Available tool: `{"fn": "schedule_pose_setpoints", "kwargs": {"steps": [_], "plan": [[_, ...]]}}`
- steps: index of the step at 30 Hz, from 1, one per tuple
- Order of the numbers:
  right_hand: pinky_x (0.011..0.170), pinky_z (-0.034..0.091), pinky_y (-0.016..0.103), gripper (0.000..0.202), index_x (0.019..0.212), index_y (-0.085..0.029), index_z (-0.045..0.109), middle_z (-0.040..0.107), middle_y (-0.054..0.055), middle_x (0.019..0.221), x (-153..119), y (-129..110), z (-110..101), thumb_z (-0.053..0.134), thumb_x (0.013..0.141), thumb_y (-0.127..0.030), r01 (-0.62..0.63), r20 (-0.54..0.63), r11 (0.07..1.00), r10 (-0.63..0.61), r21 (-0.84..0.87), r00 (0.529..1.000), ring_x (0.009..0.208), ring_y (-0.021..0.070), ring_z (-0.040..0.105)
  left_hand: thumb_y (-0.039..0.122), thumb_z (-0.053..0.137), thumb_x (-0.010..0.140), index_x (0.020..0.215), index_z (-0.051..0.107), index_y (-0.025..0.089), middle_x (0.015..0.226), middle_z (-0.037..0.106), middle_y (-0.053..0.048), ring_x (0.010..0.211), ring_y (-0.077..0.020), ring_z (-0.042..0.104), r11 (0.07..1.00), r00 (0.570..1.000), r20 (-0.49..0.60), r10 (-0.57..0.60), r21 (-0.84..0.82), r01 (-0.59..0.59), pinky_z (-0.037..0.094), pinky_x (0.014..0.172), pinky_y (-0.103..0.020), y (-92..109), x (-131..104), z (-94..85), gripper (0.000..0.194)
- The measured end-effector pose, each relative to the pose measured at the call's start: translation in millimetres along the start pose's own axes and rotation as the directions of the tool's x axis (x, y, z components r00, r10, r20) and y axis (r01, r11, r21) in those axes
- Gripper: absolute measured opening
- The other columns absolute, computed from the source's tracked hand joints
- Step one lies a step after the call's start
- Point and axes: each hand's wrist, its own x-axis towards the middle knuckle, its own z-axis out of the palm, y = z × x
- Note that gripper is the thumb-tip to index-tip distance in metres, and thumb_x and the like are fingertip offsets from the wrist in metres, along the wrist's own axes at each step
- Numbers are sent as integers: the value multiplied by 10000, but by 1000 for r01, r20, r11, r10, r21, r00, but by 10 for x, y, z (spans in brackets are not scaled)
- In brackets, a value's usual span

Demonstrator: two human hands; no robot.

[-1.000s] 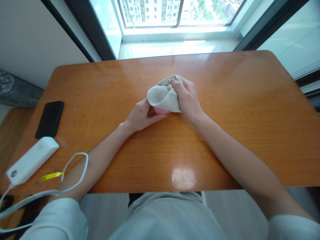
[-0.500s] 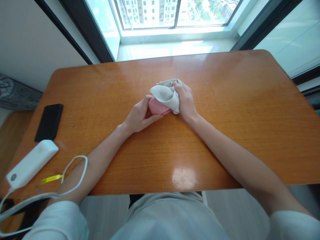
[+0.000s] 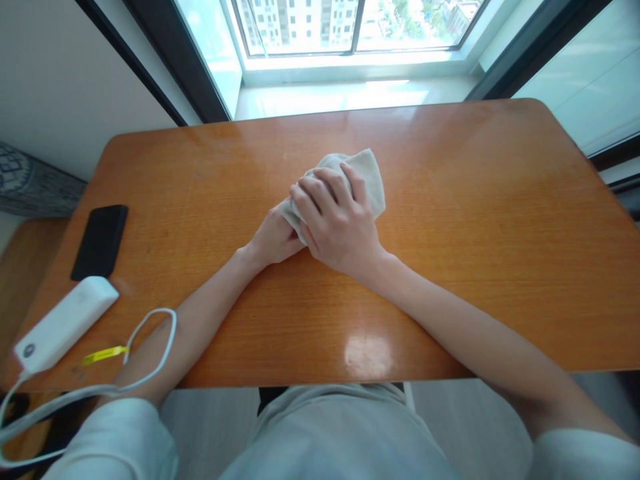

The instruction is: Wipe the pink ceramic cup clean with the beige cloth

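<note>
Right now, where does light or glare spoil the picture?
Head view: the window is partly washed out; head view: a bright patch glares on the table towards the wearer; head view: the right hand and cloth show no glare.

Single head-worn view, facing forward and down, near over table [image 3: 450, 267], toward window [image 3: 356, 27]

Beyond your right grip [image 3: 340, 227], you face a bright window [image 3: 310, 30] over a sunlit sill [image 3: 320, 99]. The glossy brown table [image 3: 475, 233] spreads beneath the grip; far left of it rises a wall [image 3: 60, 73], and nearer you lies grey floor [image 3: 215, 420].
</note>
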Motion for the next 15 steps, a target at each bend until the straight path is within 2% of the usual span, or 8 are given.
{"fn": "schedule_pose_setpoints", "kwargs": {"steps": [2, 4, 8, 12, 15], "plan": [[1389, 363, 730, 421, 1479, -394, 662, 763, 76, 1476, -2, -16, -1, 626, 1072, -294, 18, 2, 1000, -18, -14, 1000, 1517, 417, 603, 472, 684, 992, 890, 683, 218, 980, 808, -100, 902, -261, 733, 1000, 1000, -15, 23, 7, -23, 644, 797, -416, -5, 0, 0, 273], [1371, 391, 706, 390, 1455, -377, 676, 770, 80, 1468, 5, 18, -2, 628, 1076, -304, 22, -11, 999, -22, -24, 1000, 1503, 410, 611, 493, 689, 1003, 846, 655, 219, 929, 786, -87, 828, -238, 707, 999, 998, -40, 40, -7, -40, 619, 735, -404, 2, 11, 2, 317], [1227, 525, 609, 290, 1346, -327, 726, 802, 94, 1386, 60, 173, -24, 533, 1129, -332, -57, -69, 998, 58, 20, 996, 1372, 368, 671, 665, 713, 1019, 776, 598, 225, 808, 705, -28, 708, -170, 619, 998, 997, -64, -31, -63, 27, 584, 670, -381, 53, 27, 4, 516], [1096, 592, 500, 367, 1198, -304, 769, 835, 88, 1237, 142, 366, -37, 411, 1184, -384, -199, -74, 946, 224, 254, 972, 1171, 297, 738, 852, 737, 967, 977, 717, 211, 917, 769, 2, 828, -163, 677, 983, 984, -52, -168, -85, 163, 635, 736, -363, 124, 27, -10, 641], [996, 620, 443, 446, 1093, -308, 780, 837, 60, 1090, 168, 538, 32, 409, 1193, -536, -266, -40, 839, 323, 474, 946, 1046, 262, 751, 831, 771, 959, 1093, 735, 224, 974, 802, -7, 849, -191, 728, 982, 984, -40, -175, -74, 171, 648, 749, -381, 165, 44, -21, 622]]}}
